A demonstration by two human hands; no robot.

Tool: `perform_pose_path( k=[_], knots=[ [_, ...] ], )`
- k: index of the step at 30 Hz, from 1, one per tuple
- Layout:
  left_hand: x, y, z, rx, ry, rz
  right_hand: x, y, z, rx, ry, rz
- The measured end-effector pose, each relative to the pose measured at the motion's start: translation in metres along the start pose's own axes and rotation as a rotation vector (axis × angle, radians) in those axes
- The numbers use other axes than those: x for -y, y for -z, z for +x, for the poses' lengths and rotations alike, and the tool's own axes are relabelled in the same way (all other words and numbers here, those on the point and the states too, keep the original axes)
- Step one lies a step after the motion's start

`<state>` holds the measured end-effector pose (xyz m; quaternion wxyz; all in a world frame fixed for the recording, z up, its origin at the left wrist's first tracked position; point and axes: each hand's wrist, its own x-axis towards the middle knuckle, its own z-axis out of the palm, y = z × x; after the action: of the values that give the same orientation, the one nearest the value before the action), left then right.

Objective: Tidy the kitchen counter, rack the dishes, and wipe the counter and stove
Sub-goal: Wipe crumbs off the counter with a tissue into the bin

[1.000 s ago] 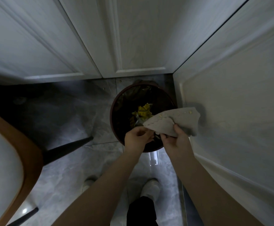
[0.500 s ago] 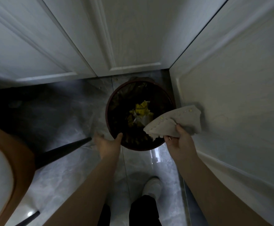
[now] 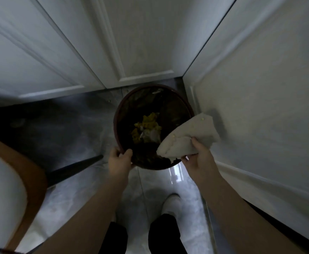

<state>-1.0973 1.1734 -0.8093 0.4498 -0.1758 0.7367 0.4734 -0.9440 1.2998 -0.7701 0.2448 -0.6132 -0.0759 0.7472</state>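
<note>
A round dark-brown trash bin (image 3: pixel 117 125) stands on the grey floor in the corner between white doors, with yellow and white scraps (image 3: pixel 147 128) lying inside. My left hand (image 3: pixel 119 161) grips the bin's near-left rim, thumb over the edge. My right hand (image 3: pixel 199 158) holds a folded beige cloth (image 3: pixel 186 137) above the bin's right edge; a few small crumbs sit on the cloth.
White cabinet doors (image 3: pixel 146 43) rise behind the bin and a white panel (image 3: pixel 260 107) runs along the right. A wooden-edged chair (image 3: pixel 27 180) with a black leg (image 3: pixel 73 166) stands at the left. My white shoe (image 3: pixel 171 205) is on the glossy floor below.
My left hand left the cloth, swung down-left, then took hold of the bin's rim. The cloth stays in my right hand over the bin.
</note>
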Motion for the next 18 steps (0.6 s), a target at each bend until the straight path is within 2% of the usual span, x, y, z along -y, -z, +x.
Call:
perform_pose_path(
  k=[3,8,13,18],
  knots=[
    [-0.022,0.024,-0.031,-0.011,-0.05,-0.008,0.009,-0.021,-0.028,0.056,0.028,-0.117],
    [-0.08,0.053,-0.081,0.038,-0.106,-0.005,0.024,-0.063,-0.093,0.153,0.04,-0.111],
    [-0.127,0.074,-0.134,0.07,-0.178,0.055,0.052,-0.094,-0.166,0.075,0.094,-0.205],
    [-0.156,0.081,-0.184,0.067,-0.249,0.146,0.081,-0.109,-0.233,0.071,0.077,-0.122]
  ],
)
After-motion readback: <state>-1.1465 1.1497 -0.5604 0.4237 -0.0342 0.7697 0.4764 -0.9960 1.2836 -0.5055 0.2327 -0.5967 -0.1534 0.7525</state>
